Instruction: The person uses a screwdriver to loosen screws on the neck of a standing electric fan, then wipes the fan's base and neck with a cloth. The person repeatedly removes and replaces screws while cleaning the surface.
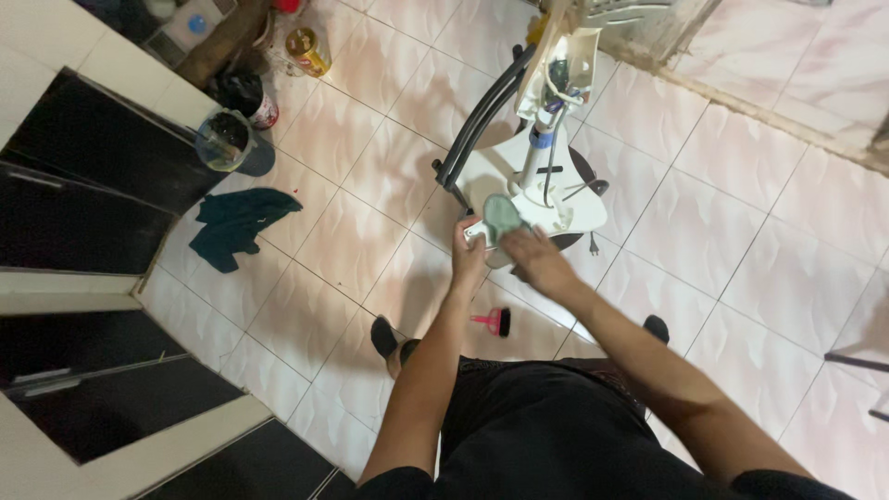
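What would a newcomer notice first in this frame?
Both hands meet mid-frame: the left hand grips a small white part, the right hand presses a pale green cloth on it, above the white fan stand with its casing open. On the pink tiled floor, a pink brush lies below the hands and a dark green rag lies left.

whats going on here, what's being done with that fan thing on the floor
A person stands over a white stand fan base on the tiled floor. The left hand holds a small white part, while the right hand presses a pale green cloth against it. A pink brush lies by the feet, and a dark green rag lies further left.
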